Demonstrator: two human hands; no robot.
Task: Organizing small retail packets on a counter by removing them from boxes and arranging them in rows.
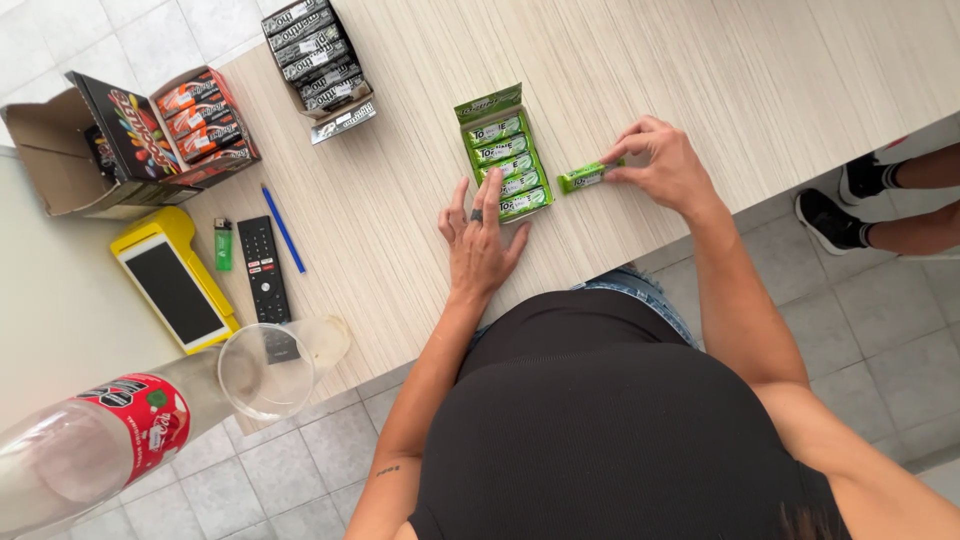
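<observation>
My right hand [668,165] pinched a small green bar [582,178] on the pale counter [420,230], just beside the open green display box [503,152]; my left hand [478,238] lay flat, fingers spread, touching the box's near end.

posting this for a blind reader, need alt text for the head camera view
Seen from above, a person's right hand pinches a green candy bar beside an open green display box, which the left hand steadies, on a pale wooden counter.
</observation>
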